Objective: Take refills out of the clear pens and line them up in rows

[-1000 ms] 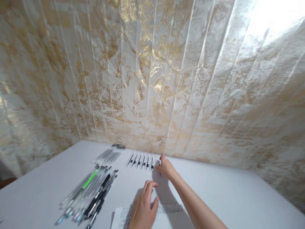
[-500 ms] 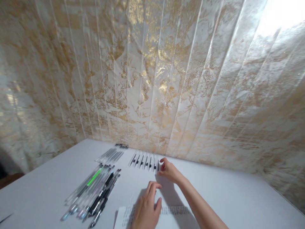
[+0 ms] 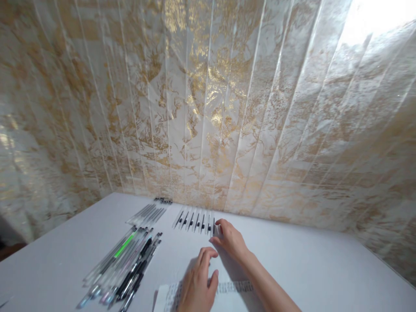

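My right hand [image 3: 230, 238] reaches to the right end of a row of clear pen barrels with black tips [image 3: 194, 220] near the wall, its fingers pinched on the last one [image 3: 215, 227]. Nearer me, my left hand [image 3: 196, 281] rests with fingers flat on a sheet of paper with small print [image 3: 234, 289] at the table's front edge. A pile of several assembled pens [image 3: 123, 264], one with a green part, lies to the left of my left hand.
The white table [image 3: 308, 264] meets a wall covered in shiny white-and-gold sheeting [image 3: 208, 108]. A group of thin refills [image 3: 147, 213] and some small black caps [image 3: 162, 200] lie by the wall at the left of the barrel row.
My right hand has drawn back slightly toward me at the row's right end. The left hand stays on the paper. The view shifted a little.
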The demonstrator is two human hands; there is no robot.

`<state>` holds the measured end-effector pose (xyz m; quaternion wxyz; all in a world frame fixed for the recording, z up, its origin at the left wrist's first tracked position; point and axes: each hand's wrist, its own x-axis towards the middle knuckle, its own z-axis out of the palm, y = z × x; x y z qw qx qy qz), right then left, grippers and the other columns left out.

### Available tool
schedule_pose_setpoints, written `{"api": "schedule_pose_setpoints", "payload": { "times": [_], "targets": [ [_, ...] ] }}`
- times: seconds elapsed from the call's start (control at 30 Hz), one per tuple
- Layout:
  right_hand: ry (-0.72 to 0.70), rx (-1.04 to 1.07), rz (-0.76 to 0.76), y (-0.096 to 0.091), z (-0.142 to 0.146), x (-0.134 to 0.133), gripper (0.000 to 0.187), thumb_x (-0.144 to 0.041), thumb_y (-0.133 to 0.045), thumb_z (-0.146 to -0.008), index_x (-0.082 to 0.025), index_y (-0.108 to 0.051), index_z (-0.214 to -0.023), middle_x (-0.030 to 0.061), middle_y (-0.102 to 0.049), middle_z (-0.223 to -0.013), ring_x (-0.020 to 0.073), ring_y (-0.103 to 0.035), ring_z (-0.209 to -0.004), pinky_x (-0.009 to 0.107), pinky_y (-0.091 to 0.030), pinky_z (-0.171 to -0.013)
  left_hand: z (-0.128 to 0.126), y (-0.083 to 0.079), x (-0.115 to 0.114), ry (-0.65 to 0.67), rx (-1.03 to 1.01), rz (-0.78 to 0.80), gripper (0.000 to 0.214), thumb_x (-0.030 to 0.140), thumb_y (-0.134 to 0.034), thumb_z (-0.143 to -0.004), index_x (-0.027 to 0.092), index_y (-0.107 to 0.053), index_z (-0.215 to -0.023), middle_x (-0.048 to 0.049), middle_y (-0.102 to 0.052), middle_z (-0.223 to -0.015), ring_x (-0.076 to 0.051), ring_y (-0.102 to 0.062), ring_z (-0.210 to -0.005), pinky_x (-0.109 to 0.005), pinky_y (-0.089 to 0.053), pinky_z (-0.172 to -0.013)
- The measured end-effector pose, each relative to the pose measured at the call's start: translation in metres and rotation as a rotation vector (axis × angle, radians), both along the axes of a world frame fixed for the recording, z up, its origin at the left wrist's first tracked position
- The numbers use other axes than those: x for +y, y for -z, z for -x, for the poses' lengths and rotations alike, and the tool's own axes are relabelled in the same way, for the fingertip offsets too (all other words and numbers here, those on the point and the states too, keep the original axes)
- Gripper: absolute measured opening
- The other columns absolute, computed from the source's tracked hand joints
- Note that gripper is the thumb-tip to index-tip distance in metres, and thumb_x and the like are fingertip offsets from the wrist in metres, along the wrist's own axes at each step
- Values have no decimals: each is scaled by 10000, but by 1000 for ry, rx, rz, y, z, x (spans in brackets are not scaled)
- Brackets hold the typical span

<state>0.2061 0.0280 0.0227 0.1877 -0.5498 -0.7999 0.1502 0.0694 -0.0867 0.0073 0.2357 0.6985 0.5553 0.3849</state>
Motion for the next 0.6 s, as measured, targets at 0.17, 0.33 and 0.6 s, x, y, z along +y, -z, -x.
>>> {"api": "schedule_pose_setpoints", "payload": {
  "times": [0.17, 0.33, 0.6],
  "targets": [
    [32, -1, 0, 3, 0, 5, 374, -297, -688, -770, -191, -555, -1102, 90, -667, -1003, 222, -620, -903, 286, -418, -749, 0, -3, 0, -2, -3, -5, 361, 70, -419, -789, 230, -511, -1099, -61, -611, -1139, -183, -615, -1062, -296, -491, -889],
    [58, -15, 7, 3, 3, 7, 363, -298, -678, -777, -178, -561, -1099, 96, -670, -988, 222, -625, -889, 278, -412, -727, -1, -2, 0, -1, -24, 5, 355, 74, -418, -787, 232, -513, -1091, -63, -604, -1133, -189, -611, -1045, -292, -477, -862],
    [-7, 186, -42, 4, -5, 2, 267, -289, -592, -819, -174, -562, -1058, 25, -634, -805, 171, -567, -719, 255, -403, -666, 6, 9, 10, -135, -460, 79, 235, 257, -430, -868, 243, -539, -1075, -37, -651, -1004, -181, -612, -773, -298, -457, -780]
  ]
}}
